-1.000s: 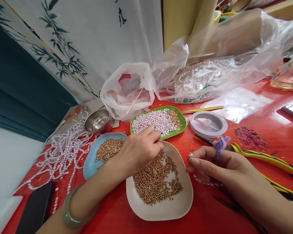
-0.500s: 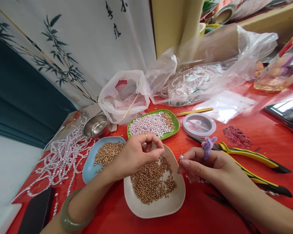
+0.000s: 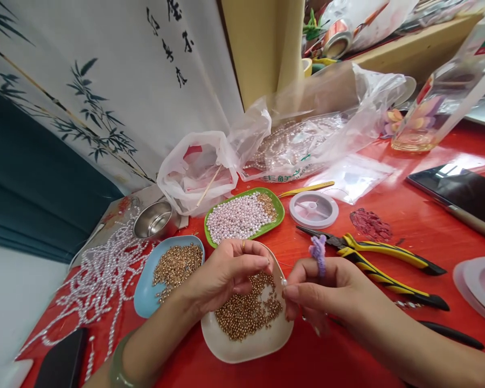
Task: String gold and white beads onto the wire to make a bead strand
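Observation:
My right hand (image 3: 323, 285) pinches a small white pearl bead (image 3: 283, 282) between thumb and forefinger, at the right rim of a cream bowl (image 3: 242, 353). The bowl holds many gold beads (image 3: 242, 318). A fine thread shows faintly near the fingertips. Over the bowl's far left side, my left hand (image 3: 238, 269) has its thumb and forefinger together; whatever is between them is too small to make out. Behind the hands sits a green tray (image 3: 281, 213) of white pearls (image 3: 238, 215) and some gold beads. A blue dish (image 3: 141, 293) of gold beads lies left of my left hand.
Yellow-black pliers (image 3: 388, 248) and a spool (image 3: 314, 209) lie beyond my right hand. Pearl strands (image 3: 105, 275) and a steel bowl (image 3: 156, 220) are at left. Plastic bags (image 3: 198, 167) stand behind; a phone (image 3: 461, 199) and glass bottle (image 3: 424, 118) are at right.
The view has turned right, so the table things appear shifted left. My right hand with the pearl bead has come closer to the bowl's rim and lower. My left hand has tilted slightly.

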Available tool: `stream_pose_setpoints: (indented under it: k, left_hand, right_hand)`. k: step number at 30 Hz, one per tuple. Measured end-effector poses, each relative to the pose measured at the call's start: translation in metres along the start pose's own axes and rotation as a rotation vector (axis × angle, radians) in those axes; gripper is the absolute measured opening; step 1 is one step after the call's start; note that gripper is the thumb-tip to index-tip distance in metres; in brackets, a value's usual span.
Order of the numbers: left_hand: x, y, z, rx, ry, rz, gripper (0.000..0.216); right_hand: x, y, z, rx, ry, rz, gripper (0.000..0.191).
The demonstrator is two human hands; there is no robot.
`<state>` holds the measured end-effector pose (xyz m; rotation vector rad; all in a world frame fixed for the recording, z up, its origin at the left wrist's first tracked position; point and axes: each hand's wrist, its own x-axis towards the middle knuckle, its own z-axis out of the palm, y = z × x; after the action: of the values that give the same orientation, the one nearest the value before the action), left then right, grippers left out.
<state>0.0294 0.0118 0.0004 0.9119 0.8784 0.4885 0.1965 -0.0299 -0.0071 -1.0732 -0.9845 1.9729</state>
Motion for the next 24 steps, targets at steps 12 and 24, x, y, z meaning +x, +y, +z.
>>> stream_pose_setpoints:
  k: [12,24]
  left_hand:
    - [0.0019,-0.0011,0.0007,-0.008,0.027,-0.033,0.011]
    - [0.0013,-0.0012,0.0027,-0.027,0.028,-0.036,0.012]
  right_hand:
    - [0.0052,0.0035,-0.0013,0.016,-0.02,0.037,0.016]
    - [0.0082,0.0086,-0.0041,0.008,-0.007,0.006,0.017]
